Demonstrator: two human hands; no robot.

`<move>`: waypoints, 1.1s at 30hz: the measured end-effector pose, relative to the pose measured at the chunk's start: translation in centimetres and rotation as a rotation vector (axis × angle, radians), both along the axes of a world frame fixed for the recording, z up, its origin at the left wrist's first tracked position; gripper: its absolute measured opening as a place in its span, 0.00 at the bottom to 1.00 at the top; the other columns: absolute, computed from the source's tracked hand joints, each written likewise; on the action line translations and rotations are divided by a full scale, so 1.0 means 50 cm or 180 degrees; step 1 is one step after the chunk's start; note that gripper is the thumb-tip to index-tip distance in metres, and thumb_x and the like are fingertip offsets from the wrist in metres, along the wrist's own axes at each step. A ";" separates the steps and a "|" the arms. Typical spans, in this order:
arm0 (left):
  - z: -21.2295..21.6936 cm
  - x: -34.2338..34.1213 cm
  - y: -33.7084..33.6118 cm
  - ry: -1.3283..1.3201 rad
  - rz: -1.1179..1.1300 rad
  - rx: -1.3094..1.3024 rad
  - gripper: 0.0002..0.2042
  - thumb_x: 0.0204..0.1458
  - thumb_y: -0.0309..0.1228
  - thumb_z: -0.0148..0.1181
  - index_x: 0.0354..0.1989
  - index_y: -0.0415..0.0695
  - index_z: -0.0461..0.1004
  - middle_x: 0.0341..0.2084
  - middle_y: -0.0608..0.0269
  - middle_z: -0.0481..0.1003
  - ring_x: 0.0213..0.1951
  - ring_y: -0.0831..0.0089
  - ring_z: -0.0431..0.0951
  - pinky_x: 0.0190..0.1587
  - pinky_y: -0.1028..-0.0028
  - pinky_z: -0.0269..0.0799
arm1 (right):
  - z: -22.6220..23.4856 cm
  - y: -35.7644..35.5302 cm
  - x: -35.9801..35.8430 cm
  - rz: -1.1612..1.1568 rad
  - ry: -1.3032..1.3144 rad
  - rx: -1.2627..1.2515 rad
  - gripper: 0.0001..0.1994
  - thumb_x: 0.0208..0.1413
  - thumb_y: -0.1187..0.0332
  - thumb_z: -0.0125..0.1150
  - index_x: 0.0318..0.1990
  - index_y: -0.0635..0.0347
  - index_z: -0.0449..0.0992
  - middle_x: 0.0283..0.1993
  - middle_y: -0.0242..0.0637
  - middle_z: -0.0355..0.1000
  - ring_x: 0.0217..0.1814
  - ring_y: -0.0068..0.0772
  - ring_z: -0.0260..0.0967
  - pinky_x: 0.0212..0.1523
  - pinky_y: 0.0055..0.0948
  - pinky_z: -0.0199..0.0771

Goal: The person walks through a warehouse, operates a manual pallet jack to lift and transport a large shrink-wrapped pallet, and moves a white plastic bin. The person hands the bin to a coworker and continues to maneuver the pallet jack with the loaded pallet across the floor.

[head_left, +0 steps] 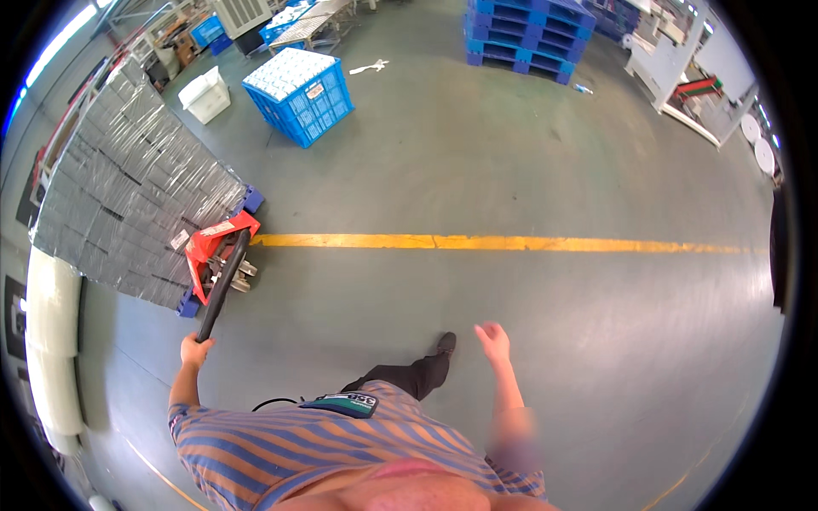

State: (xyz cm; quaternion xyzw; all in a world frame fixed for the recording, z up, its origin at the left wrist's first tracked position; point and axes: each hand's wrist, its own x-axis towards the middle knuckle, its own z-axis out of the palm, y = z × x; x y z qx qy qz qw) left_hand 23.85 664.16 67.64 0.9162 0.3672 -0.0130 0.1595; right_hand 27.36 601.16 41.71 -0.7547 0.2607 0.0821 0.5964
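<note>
At the left, my left hand [195, 350] is closed around the end of the long black handle [223, 285] of a red hand pallet truck [203, 247]. The truck stands against a tall load of grey boxes [136, 183] wrapped in clear film, on a blue pallet [252, 200]. My right hand [493, 342] hangs out in front to the right, over the floor, touching nothing. Its fingers are loosely bent, with the thumb apart, and nothing shows in it. One of my legs, with a dark shoe [446, 343], reaches forward between the hands.
Ahead stand a blue crate [300, 109] filled with white items and a white bin [204, 95]. Stacked blue pallets [528, 38] are at the far side. A white machine frame [690, 77] is far right. Large pale rolls [53, 341] stand at left. A yellow line [477, 243] crosses the floor.
</note>
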 end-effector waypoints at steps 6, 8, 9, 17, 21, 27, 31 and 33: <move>0.082 -0.021 -0.113 0.0360 -0.0023 0.0539 0.18 0.27 0.42 0.62 0.18 0.38 0.70 0.11 0.57 0.69 0.17 0.66 0.70 0.23 0.67 0.64 | 0.278 0.178 0.291 0.1866 -0.1409 -0.0006 0.26 0.40 0.55 0.62 0.45 0.59 0.66 0.40 0.41 0.69 0.43 0.36 0.67 0.45 0.31 0.66; 0.086 -0.072 -0.130 0.0521 -0.0001 0.0755 0.18 0.27 0.43 0.62 0.18 0.39 0.70 0.13 0.56 0.70 0.19 0.64 0.71 0.25 0.66 0.64 | 0.349 0.206 0.327 0.2385 -0.1835 0.0103 0.29 0.38 0.53 0.62 0.48 0.57 0.64 0.43 0.42 0.67 0.47 0.40 0.64 0.48 0.34 0.64; 0.068 -0.071 -0.150 0.0517 0.0058 0.0770 0.18 0.27 0.44 0.62 0.18 0.40 0.70 0.13 0.56 0.70 0.20 0.63 0.71 0.26 0.65 0.65 | 0.369 0.213 0.344 0.2747 -0.2065 -0.0022 0.31 0.38 0.53 0.62 0.49 0.57 0.63 0.45 0.42 0.66 0.49 0.41 0.62 0.50 0.35 0.62; 0.198 0.046 -0.379 0.0506 0.0491 0.0777 0.18 0.26 0.44 0.62 0.18 0.42 0.70 0.13 0.56 0.69 0.21 0.60 0.71 0.27 0.66 0.65 | 0.625 0.364 0.522 0.4273 -0.3830 0.0376 0.42 0.32 0.50 0.64 0.56 0.60 0.53 0.59 0.45 0.50 0.61 0.45 0.46 0.57 0.37 0.52; 0.261 0.094 -0.490 0.0433 0.0581 0.0795 0.18 0.26 0.45 0.62 0.16 0.42 0.68 0.13 0.57 0.69 0.21 0.59 0.71 0.26 0.65 0.65 | 0.655 0.390 0.564 0.4571 -0.4183 0.0712 0.48 0.28 0.47 0.65 0.57 0.63 0.51 0.59 0.47 0.49 0.61 0.46 0.45 0.59 0.38 0.49; 0.330 0.126 -0.522 0.0417 0.0691 0.0851 0.17 0.24 0.45 0.63 0.14 0.44 0.69 0.10 0.60 0.68 0.18 0.63 0.70 0.23 0.69 0.65 | 0.725 0.418 0.633 0.4899 -0.3938 -0.0124 0.49 0.26 0.51 0.68 0.58 0.60 0.49 0.61 0.44 0.45 0.63 0.45 0.41 0.58 0.46 0.48; 0.345 0.125 -0.537 0.0061 0.0728 0.0730 0.16 0.22 0.43 0.64 0.13 0.44 0.69 0.09 0.62 0.67 0.16 0.65 0.69 0.22 0.70 0.65 | 0.767 0.480 0.659 0.5280 -0.4178 -0.1231 0.50 0.23 0.51 0.70 0.58 0.53 0.50 0.61 0.39 0.46 0.64 0.40 0.39 0.56 0.57 0.43; 0.360 0.123 -0.548 -0.0130 0.0742 0.0696 0.15 0.22 0.42 0.65 0.13 0.44 0.69 0.08 0.63 0.67 0.15 0.65 0.69 0.22 0.71 0.64 | 0.776 0.502 0.662 0.5531 -0.3925 -0.1630 0.46 0.26 0.53 0.69 0.58 0.49 0.51 0.59 0.37 0.49 0.63 0.37 0.43 0.57 0.59 0.40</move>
